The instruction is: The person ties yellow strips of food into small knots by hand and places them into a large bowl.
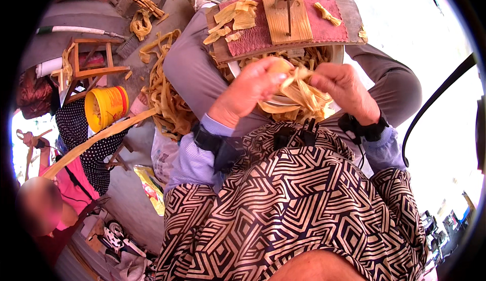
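Over my lap, both hands pinch a yellow-brown, husk-like strip (pixel 302 93), which looks bunched and twisted between them. My left hand (pixel 251 90) has its fingers closed round one end. My right hand (pixel 349 88) grips the strip from the other side, thumb and fingers pressed together. Loose lower parts of the strip fan out toward my apron. Just beyond my hands, a white basin (pixel 336 54) full of similar strips sits partly under a wooden board (pixel 344 0). On the board lie a red cloth (pixel 253 37) and a wooden block (pixel 298 25) with an upright metal piece.
Loose pieces (pixel 238 14) and a small knotted strip (pixel 327 14) lie on the board. At left, a heap of long strips (pixel 169 99) is beside a yellow bucket (pixel 106 106) and a wooden stool (pixel 101 72). A co-worker in pink (pixel 76 180) sits at far left near a long strip.
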`<state>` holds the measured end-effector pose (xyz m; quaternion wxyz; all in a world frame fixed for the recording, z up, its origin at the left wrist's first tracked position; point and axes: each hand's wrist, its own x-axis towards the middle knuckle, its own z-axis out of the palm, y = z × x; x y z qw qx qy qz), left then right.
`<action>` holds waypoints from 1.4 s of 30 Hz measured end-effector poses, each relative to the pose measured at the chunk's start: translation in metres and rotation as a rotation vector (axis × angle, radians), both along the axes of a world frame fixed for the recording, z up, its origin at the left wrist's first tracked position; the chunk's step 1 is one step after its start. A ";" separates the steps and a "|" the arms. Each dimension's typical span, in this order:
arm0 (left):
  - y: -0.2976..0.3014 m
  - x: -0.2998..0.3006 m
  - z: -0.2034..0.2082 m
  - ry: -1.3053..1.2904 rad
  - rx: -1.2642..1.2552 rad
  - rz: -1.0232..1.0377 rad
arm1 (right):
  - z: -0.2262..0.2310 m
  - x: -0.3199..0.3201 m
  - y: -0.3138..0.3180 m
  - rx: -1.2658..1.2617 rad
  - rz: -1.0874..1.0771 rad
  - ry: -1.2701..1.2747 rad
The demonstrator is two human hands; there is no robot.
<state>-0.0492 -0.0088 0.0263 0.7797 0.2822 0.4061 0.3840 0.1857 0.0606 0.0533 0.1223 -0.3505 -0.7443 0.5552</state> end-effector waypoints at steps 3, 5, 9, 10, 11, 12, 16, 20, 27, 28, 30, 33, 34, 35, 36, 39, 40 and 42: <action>-0.007 -0.009 -0.025 0.014 -0.068 -0.010 | -0.042 0.001 0.003 0.432 -0.124 -0.010; -0.016 0.006 -0.030 0.114 -0.137 -0.101 | -0.036 -0.005 0.001 0.618 -0.115 -0.166; -0.014 0.051 -0.036 0.114 -0.100 -0.128 | -0.021 -0.015 -0.005 0.783 0.047 0.107; -0.011 0.063 -0.038 0.076 -0.075 -0.055 | -0.021 -0.022 -0.011 0.765 0.065 0.085; -0.010 0.068 -0.040 0.038 -0.050 0.018 | -0.022 -0.027 -0.017 0.746 0.084 0.064; -0.005 0.054 -0.048 -0.184 -0.143 -0.188 | -0.028 -0.029 -0.016 0.731 -0.030 0.124; -0.013 0.064 0.013 -0.304 -0.213 -0.200 | -0.017 -0.023 -0.003 0.820 -0.154 0.066; 0.003 0.019 0.100 0.111 0.055 -0.269 | 0.033 -0.004 0.009 0.502 -0.372 0.075; 0.024 0.018 0.093 0.272 0.355 -0.130 | 0.070 -0.019 -0.022 -0.303 0.130 0.535; 0.016 0.027 0.067 0.133 0.331 -0.023 | 0.067 -0.020 -0.021 -0.350 0.031 0.581; 0.013 0.041 0.045 -0.054 0.220 0.108 | 0.061 -0.027 -0.008 -0.511 -0.235 0.539; 0.014 0.061 0.035 -0.211 0.015 0.119 | -0.015 -0.035 -0.009 0.072 -0.522 0.364; 0.014 0.063 0.027 -0.196 0.010 0.146 | -0.017 -0.036 -0.009 0.188 -0.513 0.236; 0.015 0.065 0.018 -0.181 0.008 0.169 | -0.018 -0.036 -0.009 0.309 -0.505 0.107; 0.014 0.067 0.015 -0.156 0.010 0.187 | -0.019 -0.037 -0.009 0.428 -0.493 -0.022; 0.013 0.066 -0.004 -0.060 0.009 0.153 | -0.023 -0.037 -0.006 0.509 -0.510 -0.015; 0.011 0.060 -0.021 -0.017 0.000 0.085 | -0.025 -0.037 -0.006 0.518 -0.523 -0.076; 0.011 0.052 -0.029 0.213 0.108 0.028 | -0.036 -0.028 -0.003 0.568 -0.468 -0.064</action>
